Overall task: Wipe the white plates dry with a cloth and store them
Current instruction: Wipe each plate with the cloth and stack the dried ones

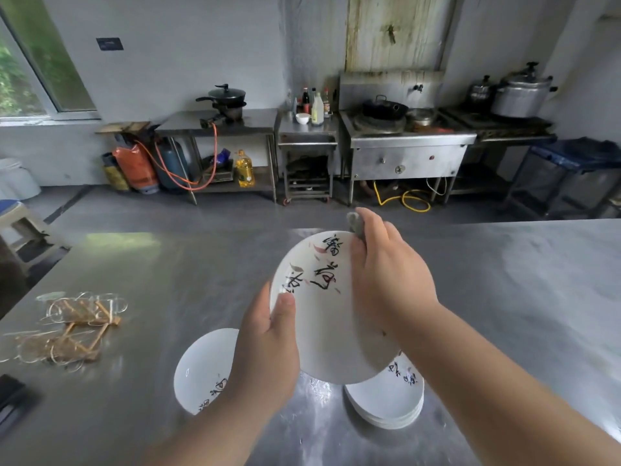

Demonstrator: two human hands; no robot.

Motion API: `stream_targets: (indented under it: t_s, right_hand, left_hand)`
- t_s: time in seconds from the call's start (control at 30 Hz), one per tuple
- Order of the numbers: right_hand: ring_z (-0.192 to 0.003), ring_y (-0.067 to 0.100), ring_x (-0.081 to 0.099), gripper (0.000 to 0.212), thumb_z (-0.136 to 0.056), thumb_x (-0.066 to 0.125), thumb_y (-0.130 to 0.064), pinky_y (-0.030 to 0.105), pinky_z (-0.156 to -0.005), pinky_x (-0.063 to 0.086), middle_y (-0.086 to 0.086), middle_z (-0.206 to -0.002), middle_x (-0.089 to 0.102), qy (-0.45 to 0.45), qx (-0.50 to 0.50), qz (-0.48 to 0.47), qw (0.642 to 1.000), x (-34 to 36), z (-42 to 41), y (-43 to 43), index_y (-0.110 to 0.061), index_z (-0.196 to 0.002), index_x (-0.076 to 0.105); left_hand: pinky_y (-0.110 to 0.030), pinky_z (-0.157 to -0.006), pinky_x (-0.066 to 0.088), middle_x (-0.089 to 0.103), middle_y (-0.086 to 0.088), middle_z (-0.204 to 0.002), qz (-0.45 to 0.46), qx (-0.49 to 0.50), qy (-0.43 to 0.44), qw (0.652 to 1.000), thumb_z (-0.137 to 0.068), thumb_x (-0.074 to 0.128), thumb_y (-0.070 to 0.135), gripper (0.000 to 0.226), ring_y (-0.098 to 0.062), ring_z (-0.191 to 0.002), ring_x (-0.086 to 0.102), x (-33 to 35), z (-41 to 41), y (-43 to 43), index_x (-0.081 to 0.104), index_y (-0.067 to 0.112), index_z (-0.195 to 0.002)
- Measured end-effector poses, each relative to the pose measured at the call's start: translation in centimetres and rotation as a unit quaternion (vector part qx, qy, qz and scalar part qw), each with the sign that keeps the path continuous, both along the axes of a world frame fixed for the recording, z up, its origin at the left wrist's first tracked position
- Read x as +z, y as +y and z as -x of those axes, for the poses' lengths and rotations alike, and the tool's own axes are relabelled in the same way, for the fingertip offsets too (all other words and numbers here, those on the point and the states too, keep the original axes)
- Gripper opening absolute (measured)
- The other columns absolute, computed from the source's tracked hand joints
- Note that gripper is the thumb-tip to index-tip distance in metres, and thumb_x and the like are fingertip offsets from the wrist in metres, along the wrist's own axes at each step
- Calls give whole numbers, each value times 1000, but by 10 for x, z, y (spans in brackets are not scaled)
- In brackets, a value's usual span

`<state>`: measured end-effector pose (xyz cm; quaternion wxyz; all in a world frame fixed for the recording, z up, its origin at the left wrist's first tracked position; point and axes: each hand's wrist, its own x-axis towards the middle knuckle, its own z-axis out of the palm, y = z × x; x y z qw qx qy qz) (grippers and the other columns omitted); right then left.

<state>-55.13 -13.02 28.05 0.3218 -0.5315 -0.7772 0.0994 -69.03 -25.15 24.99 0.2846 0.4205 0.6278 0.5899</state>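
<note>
**White plate (322, 331) held tilted over steel table (504, 297)**

The left hand (268, 348) clamps the plate's left rim, thumb on the lettered face, its fingers hidden behind. The right hand (386, 274) covers the right edge, fingers curled round a grey cloth (355, 223) that barely shows. On the table below, the arms partly hide a stack of plates (386, 401) and a single plate (201, 368)
</note>
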Motion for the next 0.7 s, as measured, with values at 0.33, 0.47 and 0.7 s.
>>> stream_targets:
  t_s: [0.33,0.47,0.7]
  right_hand:
    - [-155,26,-32,106,-86,-20,-80,44,-129,-10,12,-170,-29,-156,78,41,984,-46,12,-61,-10,-165,-13]
    - [-160,27,-14,100,-97,0,-79,40,-130,1,10,-174,-9,-202,216,-23,955,-51,5,-77,-8,-166,7]
    - [-151,38,36,86,-106,15,-64,59,-122,32,17,-160,44,-143,150,-145,967,-40,-23,-59,0,-147,55]
  left_hand:
    - [-34,-83,56,76,18,-107,-26,105,-71,992,-104,44,38,27,-1,-96,72,-3,3,6,66,45,-117]
    - [-45,-97,57,77,13,-113,-4,100,-137,985,-95,44,42,36,-12,-107,73,-1,2,6,68,43,-122]
    - [-36,-61,60,80,4,-108,0,90,-238,967,-104,46,33,28,-20,-92,78,8,9,12,72,44,-107]
